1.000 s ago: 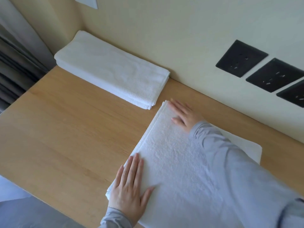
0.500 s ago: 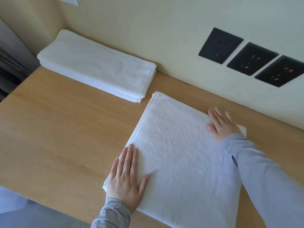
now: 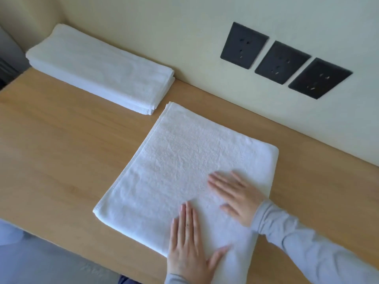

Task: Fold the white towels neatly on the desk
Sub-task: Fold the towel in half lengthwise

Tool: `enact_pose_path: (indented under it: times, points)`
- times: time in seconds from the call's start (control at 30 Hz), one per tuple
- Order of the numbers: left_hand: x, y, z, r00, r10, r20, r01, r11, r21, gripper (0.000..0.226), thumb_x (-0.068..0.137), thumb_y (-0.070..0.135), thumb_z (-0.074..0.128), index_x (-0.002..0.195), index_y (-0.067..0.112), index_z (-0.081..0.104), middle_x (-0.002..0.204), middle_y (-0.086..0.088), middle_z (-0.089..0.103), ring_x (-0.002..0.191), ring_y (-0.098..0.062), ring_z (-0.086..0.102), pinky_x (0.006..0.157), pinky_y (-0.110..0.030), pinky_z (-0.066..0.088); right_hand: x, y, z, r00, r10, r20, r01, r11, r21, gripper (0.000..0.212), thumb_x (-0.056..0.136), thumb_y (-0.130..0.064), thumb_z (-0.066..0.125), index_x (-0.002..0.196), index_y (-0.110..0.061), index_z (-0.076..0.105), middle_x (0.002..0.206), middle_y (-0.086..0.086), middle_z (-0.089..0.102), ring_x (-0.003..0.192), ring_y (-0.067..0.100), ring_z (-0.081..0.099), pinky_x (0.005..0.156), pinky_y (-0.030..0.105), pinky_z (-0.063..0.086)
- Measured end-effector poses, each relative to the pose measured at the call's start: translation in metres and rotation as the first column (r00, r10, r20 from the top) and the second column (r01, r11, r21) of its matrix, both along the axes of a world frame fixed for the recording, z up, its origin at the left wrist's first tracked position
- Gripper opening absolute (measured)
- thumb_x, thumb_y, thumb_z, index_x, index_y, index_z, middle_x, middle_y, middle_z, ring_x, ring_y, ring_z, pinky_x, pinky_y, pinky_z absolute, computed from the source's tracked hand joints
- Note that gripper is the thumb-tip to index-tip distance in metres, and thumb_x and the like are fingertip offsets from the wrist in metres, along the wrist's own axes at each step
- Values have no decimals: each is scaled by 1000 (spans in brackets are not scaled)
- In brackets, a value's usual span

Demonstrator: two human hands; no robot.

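Pressing flat on the half-folded white towel, both hands hold nothing, their fingers straight and lying close together. The left hand rests at the towel's near edge, its fingers pointing away from the person and its thumb spread to the right. The right hand rests just beyond it, fingers aimed leftward across the cloth.

The towel lies on the desk directly before the person. Its far corner is just beside the stack of folded towels by the wall, with a strip of wood showing between them. Its long axis appears to run from the near edge toward the wall, slanting left.

Most of the cloth stretches left and away from both hands. The stitched hem on the left side is well apart from them, while the rounded fold on the right lies near the right wrist. The right hand is probably better placed to bring that side across, with the left hand pinning the near edge.

No brand, label or legible writing shows on either the towels or the three black wall sockets.
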State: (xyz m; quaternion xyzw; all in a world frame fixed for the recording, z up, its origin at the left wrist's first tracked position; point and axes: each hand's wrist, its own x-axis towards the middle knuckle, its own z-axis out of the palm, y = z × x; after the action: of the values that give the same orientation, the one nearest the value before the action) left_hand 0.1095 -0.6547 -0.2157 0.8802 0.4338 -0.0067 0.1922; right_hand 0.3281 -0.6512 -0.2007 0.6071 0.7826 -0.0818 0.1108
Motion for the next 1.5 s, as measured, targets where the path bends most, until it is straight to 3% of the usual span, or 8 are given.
enact_pose_path:
  times: [0.23,0.37,0.47,0.6,0.9,1.07,1.33,1.5]
  points:
    - [3,-9,-18,999,32,39,-35,997,68,96,84,73,24,136,-6,40,146,-21,36,139,-29,26,111,-42,21,126,33,-7,945,-328,-5,328,945,-18,74,86,-56,3,148,-16,3,157,-2,2,146,14,4,117,31,-7]
    - [2,-6,-6,927,184,328,-218,974,69,75,93,57,26,139,-1,36,148,-16,32,142,-22,16,116,-34,10,121,67,-11,571,-650,-501,675,719,-164,60,94,-50,37,146,-24,26,151,3,28,138,19,27,112,29,16]
    - [-2,2,9,378,787,488,-786,551,-280,65,90,43,52,144,12,32,153,-5,27,141,-19,22,117,-37,15,104,111,-5,374,-671,-640,675,670,-307,51,93,-32,54,136,-8,41,136,14,46,125,27,46,105,34,36]
    - [-11,20,18,-289,943,163,-741,-113,-662,27,85,28,68,94,7,54,75,-4,48,79,-23,47,87,-37,42,85,151,4,472,-722,-506,628,678,-383,55,87,-48,56,125,-9,49,119,9,58,92,20,53,69,23,41]
    - [1,30,18,-253,947,198,-671,-24,-741,36,88,41,57,78,8,48,71,-6,52,67,-27,51,62,-33,40,84,161,18,595,-725,-346,590,687,-425,93,79,-59,60,145,-4,23,149,12,32,134,28,35,105,35,31]
    - [-9,53,51,86,915,393,-725,328,-606,54,73,49,64,76,-1,47,66,-7,47,61,-22,44,57,-32,37,107,69,55,481,-766,-426,718,623,-310,60,74,-59,65,108,-10,56,118,11,60,97,24,58,81,35,45]
    - [61,137,59,727,623,288,-380,715,-588,39,69,50,70,90,17,70,81,-4,69,74,-22,64,68,-30,51,84,-138,29,-165,-843,-511,922,51,-383,37,73,-48,73,78,-16,56,76,4,63,82,29,62,69,34,43]
    - [99,110,15,926,376,46,-365,918,-157,61,90,44,52,140,15,36,142,-14,38,127,-32,37,104,-37,28,52,-160,1,80,-870,-486,996,92,1,57,84,-35,63,118,10,54,110,32,59,102,47,56,85,47,45]
